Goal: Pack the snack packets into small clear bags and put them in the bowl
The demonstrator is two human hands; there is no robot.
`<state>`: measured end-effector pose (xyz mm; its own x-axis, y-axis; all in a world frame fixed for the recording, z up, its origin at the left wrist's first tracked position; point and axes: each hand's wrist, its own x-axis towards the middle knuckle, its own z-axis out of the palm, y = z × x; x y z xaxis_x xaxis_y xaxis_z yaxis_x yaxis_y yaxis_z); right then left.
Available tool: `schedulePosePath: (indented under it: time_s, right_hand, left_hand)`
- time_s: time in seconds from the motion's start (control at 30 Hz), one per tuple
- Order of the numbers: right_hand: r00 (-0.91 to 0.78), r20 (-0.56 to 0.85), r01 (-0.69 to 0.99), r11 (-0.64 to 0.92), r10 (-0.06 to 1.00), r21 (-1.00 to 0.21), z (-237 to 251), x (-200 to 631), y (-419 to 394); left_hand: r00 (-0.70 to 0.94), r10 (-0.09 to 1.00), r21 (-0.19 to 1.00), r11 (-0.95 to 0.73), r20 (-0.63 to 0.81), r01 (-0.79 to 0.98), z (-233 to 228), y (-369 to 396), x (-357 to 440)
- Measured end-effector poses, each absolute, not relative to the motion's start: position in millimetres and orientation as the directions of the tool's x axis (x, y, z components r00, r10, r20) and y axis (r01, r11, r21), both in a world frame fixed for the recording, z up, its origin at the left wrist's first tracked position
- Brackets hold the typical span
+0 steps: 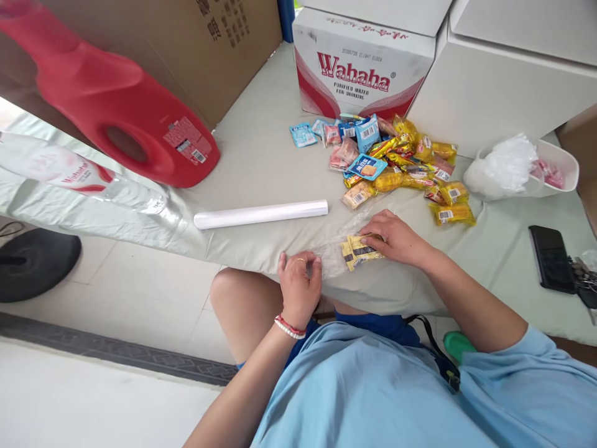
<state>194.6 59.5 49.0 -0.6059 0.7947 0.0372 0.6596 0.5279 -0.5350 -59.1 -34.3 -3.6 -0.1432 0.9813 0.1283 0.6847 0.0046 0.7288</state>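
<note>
On the cloth-covered surface in front of me lies a sheet or bag of clear plastic film point(332, 255), hard to see against the cloth. My left hand point(299, 283) is closed on the film's left end at the cloth's near edge. A yellow snack packet point(353, 251) with a dark band sits at the film's right side. Over its right part, my right hand point(396, 239) has its fingers closed on the packet; whether the packet is inside the film I cannot tell. A white roll of plastic point(261, 214) lies just beyond my left hand.
Behind my hands is a pile of wrapped snacks point(389, 177), backed by a Wahaba carton point(359, 68). To the left are a red jug point(153, 124) and a water bottle point(69, 168). A white tub point(566, 163) and a phone point(553, 258) with keys stand right.
</note>
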Motion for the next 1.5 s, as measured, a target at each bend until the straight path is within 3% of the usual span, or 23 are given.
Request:
schedulePosePath:
  time_s: [0.17,0.33,0.5,0.67,0.73,0.83,0.9,0.97,1.03,1.07,1.13,1.17,1.3,1.4,1.5]
  right_hand:
    - [-0.653,0.051,0.557,0.524,0.756,-0.644,35.8,187.1,64.1]
    - [-0.639,0.097,0.526,0.525,0.763,-0.669,25.1,190.4,61.7]
    - [-0.655,0.163,0.476,0.572,0.737,-0.668,17.7,191.9,60.5]
    - [-0.663,0.207,0.435,0.596,0.719,-0.675,14.8,192.0,60.3]
    - [-0.661,0.211,0.439,0.599,0.72,-0.67,14.1,192.9,60.4]
    - [-0.661,0.203,0.457,0.603,0.722,-0.654,12.7,194.5,61.8]
    - [-0.654,0.205,0.47,0.603,0.728,-0.644,11.9,194.9,63.4]
    - [-0.649,0.21,0.475,0.606,0.731,-0.639,11.8,194.2,64.6]
    - [-0.656,0.213,0.472,0.614,0.724,-0.633,12.8,192.7,65.3]
    - [-0.662,0.215,0.47,0.62,0.718,-0.628,13.7,191.9,65.4]
    - [-0.674,0.218,0.464,0.633,0.706,-0.619,16.4,190.8,65.5]
    - [-0.682,0.209,0.464,0.635,0.701,-0.617,18.1,190.8,65.7]
    - [-0.676,0.114,0.535,0.592,0.728,-0.603,25.5,196.2,70.0]
    - [-0.565,0.151,0.644,0.548,0.811,-0.533,28.6,203.8,79.5]
    - [-0.53,0.203,0.688,0.557,0.824,-0.465,26.8,206.1,94.1]
  left_hand:
    - [-0.179,0.977,0.74,0.035,0.117,0.672,1.6,-34.3,-59.2]
    - [-0.026,0.999,0.711,-0.01,0.039,0.703,9.5,-24.6,-70.0]
    - [-0.03,0.998,0.884,0.06,-0.052,0.464,22.7,-23.6,-91.7]
    - [0.127,0.991,0.943,-0.007,-0.037,0.332,28.0,-31.8,-93.2]
    - [0.069,0.993,0.943,0.068,-0.095,0.325,24.7,-28.7,-96.7]
    - [-0.224,0.965,0.902,0.213,-0.136,0.374,21.2,-20.9,-108.0]
    - [-0.416,0.909,0.847,0.238,-0.022,0.475,25.5,-20.6,-111.8]
    - [-0.454,0.868,0.767,0.15,0.2,0.624,35.5,-26.8,-105.5]
    - [-0.269,0.875,0.651,-0.068,0.403,0.756,46.7,-35.9,-87.9]
    - [-0.09,0.883,0.579,-0.222,0.461,0.784,50.8,-39.6,-76.0]
    - [0.287,0.85,0.458,-0.488,0.442,0.743,53.3,-42.2,-50.5]
    - [0.393,0.832,0.426,-0.543,0.392,0.723,51.5,-40.6,-38.7]
    - [0.465,0.848,0.395,-0.529,0.253,0.751,34.8,-25.1,-10.6]
    - [0.464,0.843,0.374,-0.537,0.272,0.756,26.9,-17.5,-7.6]
    - [0.475,0.83,0.361,-0.555,0.291,0.749,26.6,-16.8,-9.4]
